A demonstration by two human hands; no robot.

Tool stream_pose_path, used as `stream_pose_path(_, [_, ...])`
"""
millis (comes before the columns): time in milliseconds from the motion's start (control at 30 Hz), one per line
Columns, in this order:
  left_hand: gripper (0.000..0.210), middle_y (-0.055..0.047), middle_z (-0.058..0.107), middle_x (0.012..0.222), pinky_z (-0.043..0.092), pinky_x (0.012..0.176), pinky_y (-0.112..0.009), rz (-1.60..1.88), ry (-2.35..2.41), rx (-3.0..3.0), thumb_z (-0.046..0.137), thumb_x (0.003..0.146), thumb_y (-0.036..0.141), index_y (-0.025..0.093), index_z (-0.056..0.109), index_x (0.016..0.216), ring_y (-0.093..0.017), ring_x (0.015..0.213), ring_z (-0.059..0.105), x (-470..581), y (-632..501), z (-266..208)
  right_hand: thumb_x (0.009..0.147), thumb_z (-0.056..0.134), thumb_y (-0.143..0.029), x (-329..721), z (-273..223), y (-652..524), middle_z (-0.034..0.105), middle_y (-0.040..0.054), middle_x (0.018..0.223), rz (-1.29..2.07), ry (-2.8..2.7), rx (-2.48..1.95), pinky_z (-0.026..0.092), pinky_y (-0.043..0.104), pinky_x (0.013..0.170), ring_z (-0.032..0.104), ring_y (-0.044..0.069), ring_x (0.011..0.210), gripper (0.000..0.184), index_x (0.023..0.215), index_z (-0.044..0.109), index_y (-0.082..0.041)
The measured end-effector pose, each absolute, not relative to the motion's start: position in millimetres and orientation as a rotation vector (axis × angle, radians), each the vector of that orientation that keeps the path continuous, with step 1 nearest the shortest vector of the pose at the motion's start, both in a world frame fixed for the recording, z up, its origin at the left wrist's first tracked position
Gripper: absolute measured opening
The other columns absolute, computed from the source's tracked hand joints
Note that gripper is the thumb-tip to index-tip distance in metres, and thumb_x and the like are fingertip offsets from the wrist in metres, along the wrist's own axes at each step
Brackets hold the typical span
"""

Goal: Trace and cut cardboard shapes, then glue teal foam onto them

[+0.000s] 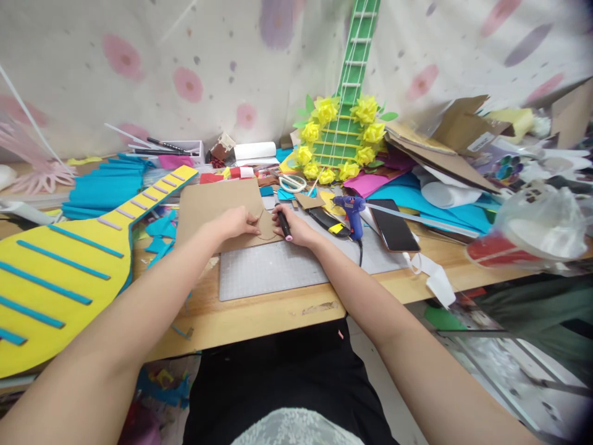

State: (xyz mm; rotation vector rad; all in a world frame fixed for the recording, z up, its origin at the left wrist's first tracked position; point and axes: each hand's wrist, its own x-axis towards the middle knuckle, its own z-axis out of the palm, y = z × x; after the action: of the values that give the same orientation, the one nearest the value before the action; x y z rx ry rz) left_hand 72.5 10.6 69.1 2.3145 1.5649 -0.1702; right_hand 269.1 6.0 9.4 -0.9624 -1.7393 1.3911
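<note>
A brown cardboard sheet (204, 207) lies partly over a grey cutting mat (273, 272). My left hand (237, 224) presses its bunched fingers down on a small cardboard piece (267, 226) with a rounded outline, at the sheet's right side. Whether that outline is a cut edge or a drawn line is hard to tell. Wrapped in my right hand (296, 227) is a black marker (283, 224) with a pink end, held close beside the rounded outline. The marker's tip is hidden by the fingers.
A blue glue gun (352, 213) and a dark phone (395, 225) are to the right. The yellow guitar-shaped cutout (60, 272) extends along the left. A green guitar shape (340, 139) with yellow flowers stands behind. A plastic-covered cup (509, 228) is at far right.
</note>
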Motion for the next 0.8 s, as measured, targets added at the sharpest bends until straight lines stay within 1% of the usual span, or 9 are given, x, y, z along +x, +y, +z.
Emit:
stream_pose_path(100, [0.035,-0.001,0.061,0.066,0.032,0.057,-0.026,-0.173,1.567,2.313,0.055,0.073,0.056,0.023,0.067,0.074,-0.016,0.062,0.053,73.0,9.3,70.7,0.064,0.056,-0.003,268.3,11.0,5.6,0.045,-0.0028,0.083,1.376,-1.736,-0.966,0.042,0.016,0.051,0.049,0.005,0.064,0.039,0.095,0.042,-0.021])
stream_pose_path(300, [0.032,-0.002,0.063,0.067,0.032,0.059,-0.027,-0.2,1.558,2.323,0.056,0.073,0.053,0.023,0.068,0.075,-0.017,0.065,0.055,73.5,9.9,72.2,0.064,0.056,-0.005,272.3,7.8,7.6,0.048,-0.0021,0.083,1.32,-1.775,-0.971,0.043,0.017,0.054,0.05,0.007,0.067,0.038,0.096,0.043,-0.022])
stream_pose_path(500, [0.031,-0.002,0.06,0.063,0.032,0.055,-0.027,-0.192,1.569,2.325,0.058,0.072,0.052,0.022,0.065,0.07,-0.016,0.06,0.054,72.7,12.7,68.7,0.068,0.054,-0.01,271.7,7.8,7.2,0.049,-0.0014,0.082,1.319,-1.742,-0.96,0.046,0.018,0.056,0.051,0.008,0.069,0.032,0.095,0.041,-0.022])
stream_pose_path(667, [0.033,-0.003,0.063,0.066,0.032,0.056,-0.026,-0.208,1.555,2.327,0.056,0.072,0.054,0.023,0.067,0.073,-0.017,0.063,0.054,72.0,14.1,69.0,0.067,0.054,-0.007,269.3,7.6,6.9,0.047,-0.0026,0.08,1.361,-1.71,-0.957,0.044,0.015,0.051,0.051,0.007,0.067,0.035,0.095,0.04,-0.022])
stream_pose_path(800, [0.033,-0.003,0.063,0.066,0.031,0.056,-0.027,-0.234,1.54,2.331,0.056,0.072,0.053,0.022,0.067,0.074,-0.017,0.062,0.053,72.9,15.1,71.0,0.066,0.054,-0.005,269.7,6.4,8.5,0.046,-0.0029,0.081,1.377,-1.698,-0.94,0.045,0.016,0.054,0.05,0.005,0.065,0.036,0.095,0.04,-0.021])
